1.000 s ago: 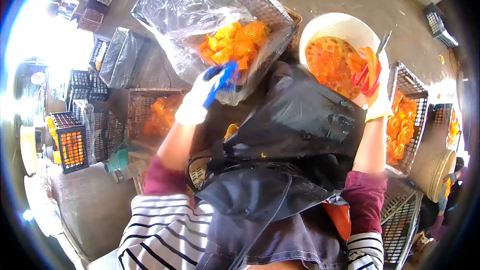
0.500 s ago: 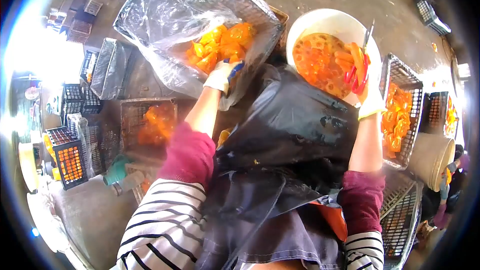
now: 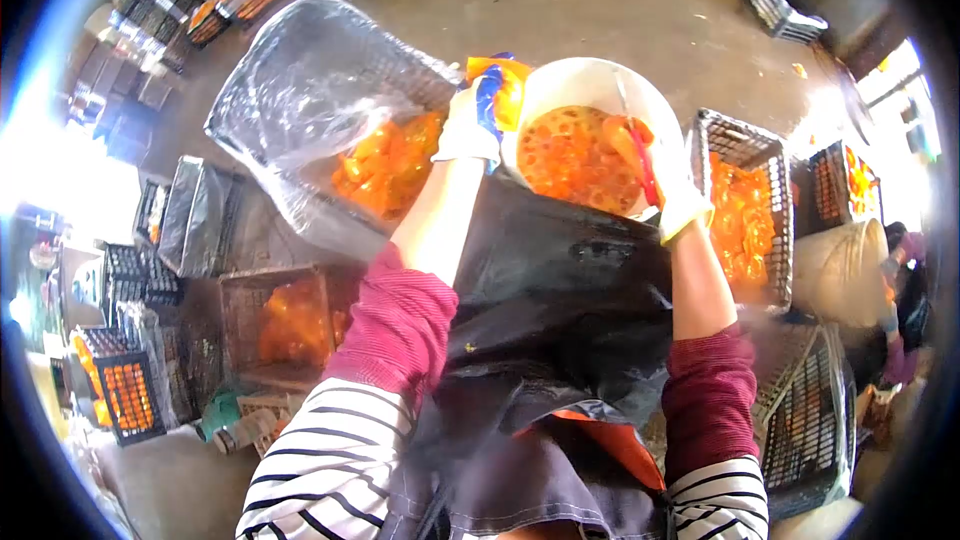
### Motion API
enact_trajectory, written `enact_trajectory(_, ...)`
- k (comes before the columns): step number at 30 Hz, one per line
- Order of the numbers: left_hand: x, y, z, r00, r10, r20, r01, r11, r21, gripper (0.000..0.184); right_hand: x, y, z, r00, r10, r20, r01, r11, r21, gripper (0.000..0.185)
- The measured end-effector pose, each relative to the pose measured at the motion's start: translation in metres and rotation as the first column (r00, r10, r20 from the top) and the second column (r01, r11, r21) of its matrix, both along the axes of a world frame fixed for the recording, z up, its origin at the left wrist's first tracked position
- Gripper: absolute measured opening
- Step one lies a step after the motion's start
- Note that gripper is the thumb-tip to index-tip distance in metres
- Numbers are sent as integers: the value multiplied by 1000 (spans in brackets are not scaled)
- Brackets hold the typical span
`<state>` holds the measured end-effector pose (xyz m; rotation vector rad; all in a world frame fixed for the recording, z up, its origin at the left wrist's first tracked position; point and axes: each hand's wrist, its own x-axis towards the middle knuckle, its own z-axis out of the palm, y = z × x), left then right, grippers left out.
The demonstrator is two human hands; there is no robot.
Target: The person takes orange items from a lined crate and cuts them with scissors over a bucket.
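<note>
Left hand (image 3: pixel 470 125): fingers closed around an orange piece (image 3: pixel 511 100), just beside the left rim of the white bucket (image 3: pixel 570 85).
Right hand (image 3: pixel 677 185): fingers curled on red-handled scissors (image 3: pixel 648 176), at the right rim.
Handling: orange piece probably light, soft, slippery — grip broadly, without pinching.
Edges: bucket rim and plastic-lined crate (image 3: pixel 290 65) flank the left hand.
Room: widest over floor (image 3: pixel 660 20) — beyond the bucket.

This is some kind of produce-processing shed or food workshop, judging by the bare grey floor (image 3: pixel 640 10), mesh-sided crates (image 3: pixel 781 210) of orange pieces (image 3: pixel 738 225) on every side, the plastic-lined crate (image 3: pixel 290 50), a white bucket (image 3: pixel 555 85) of orange liquid, and another person (image 3: pixel 912 295) off to the right.
</note>
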<state>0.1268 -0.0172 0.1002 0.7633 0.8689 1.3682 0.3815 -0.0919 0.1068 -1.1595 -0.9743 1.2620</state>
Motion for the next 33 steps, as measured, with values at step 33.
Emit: enact_trajectory(33, 68, -10, 26, 882, -379, -281, 299, 910, -288, 33, -7, 4, -31, 728, 150, 669, -51, 985, -165, 28)
